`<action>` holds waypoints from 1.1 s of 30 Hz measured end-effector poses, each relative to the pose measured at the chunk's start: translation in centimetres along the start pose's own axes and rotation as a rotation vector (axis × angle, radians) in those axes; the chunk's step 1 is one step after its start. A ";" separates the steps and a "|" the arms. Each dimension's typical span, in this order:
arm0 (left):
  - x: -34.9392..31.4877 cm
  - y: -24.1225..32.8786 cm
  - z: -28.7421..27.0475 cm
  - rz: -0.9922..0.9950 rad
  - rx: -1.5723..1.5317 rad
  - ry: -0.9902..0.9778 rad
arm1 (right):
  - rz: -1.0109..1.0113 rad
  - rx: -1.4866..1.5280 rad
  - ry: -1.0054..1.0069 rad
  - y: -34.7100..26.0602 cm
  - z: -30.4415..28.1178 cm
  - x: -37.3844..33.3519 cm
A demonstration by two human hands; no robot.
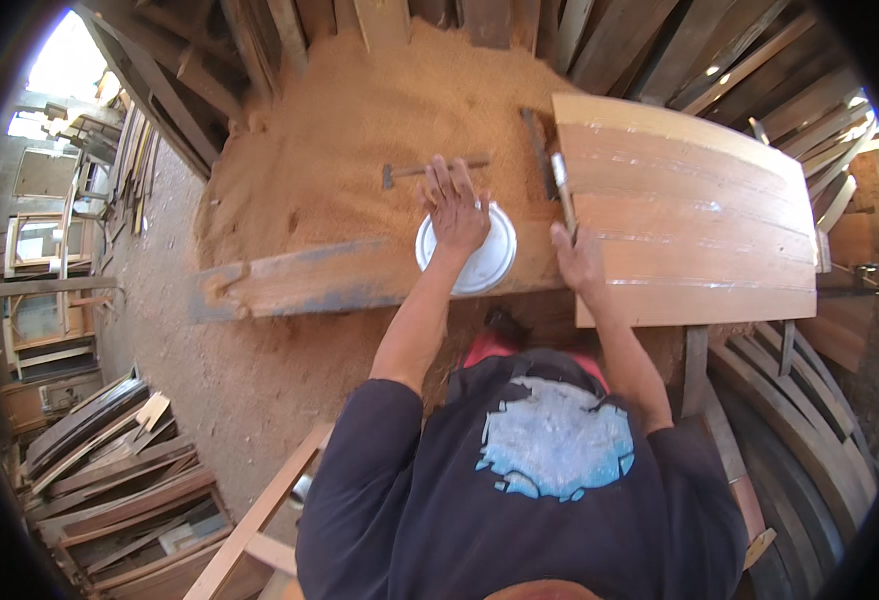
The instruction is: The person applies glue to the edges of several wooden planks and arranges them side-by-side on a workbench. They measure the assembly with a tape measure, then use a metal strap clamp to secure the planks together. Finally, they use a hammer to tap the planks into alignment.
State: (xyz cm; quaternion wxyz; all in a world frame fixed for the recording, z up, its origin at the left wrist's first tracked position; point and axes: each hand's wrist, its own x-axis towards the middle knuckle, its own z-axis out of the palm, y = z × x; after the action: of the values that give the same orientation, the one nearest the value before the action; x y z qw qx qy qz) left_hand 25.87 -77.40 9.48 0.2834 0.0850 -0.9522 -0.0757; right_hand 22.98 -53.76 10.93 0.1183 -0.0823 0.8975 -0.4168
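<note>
My left hand [457,218] lies over a round white lid [499,252], its fingers stretched past the far rim; the lid seems to top a tub whose sides are hidden. In my right hand [583,262] is a slim wooden stick with a white end [562,180], held upright beside a wooden panel [695,215]. Pale wet-looking streaks run along the seams between the panel's boards. Just beyond my left fingertips, a hammer [410,172] rests on sawdust. A dark narrow bar [537,150] lies by the panel's left edge.
Sawdust [330,130] is heaped across the far side, behind a worn plank [310,280]. Leaning boards [650,45] line the back. Curved timber pieces [795,400] stand at right. Wooden frames [135,510] are stacked at lower left, near a light wooden frame [260,510].
</note>
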 end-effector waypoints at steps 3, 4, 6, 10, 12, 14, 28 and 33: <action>-0.9 0.4 0.1 -0.061 -0.166 -0.031 | -0.055 -0.133 -0.147 -3.3 -3.1 -1.5; -0.7 0.3 0.1 -0.088 -0.242 -0.019 | -0.054 -0.115 -0.212 -4.5 -3.7 -1.7; -0.4 -3.0 0.5 -0.318 -0.221 0.059 | -0.152 -0.099 -0.201 -5.1 -3.3 -1.6; -3.1 -10.6 2.0 -0.959 -0.423 -0.602 | -0.274 -0.147 -0.235 -5.0 -1.9 -2.2; -4.1 -11.0 1.5 -0.987 -0.658 -0.791 | -0.283 -0.218 -0.288 -3.8 -1.1 -1.9; -4.7 -11.0 1.0 -0.987 -0.771 -0.634 | -0.286 -0.258 -0.331 -3.9 -0.6 -2.5; 0.2 -3.5 -7.7 -0.518 -0.594 -0.501 | -0.452 -0.407 -0.239 -9.0 3.2 -2.6; 1.8 -2.2 -11.3 -0.878 -1.106 -0.585 | -0.583 -0.372 -0.090 -2.5 2.9 -0.4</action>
State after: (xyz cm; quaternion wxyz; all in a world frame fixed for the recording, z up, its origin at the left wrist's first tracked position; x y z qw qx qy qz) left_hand 30.85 -81.02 19.34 -0.0351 0.2780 -0.6909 -0.6665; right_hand 24.33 -57.32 11.09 0.0168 -0.3735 0.8908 -0.2583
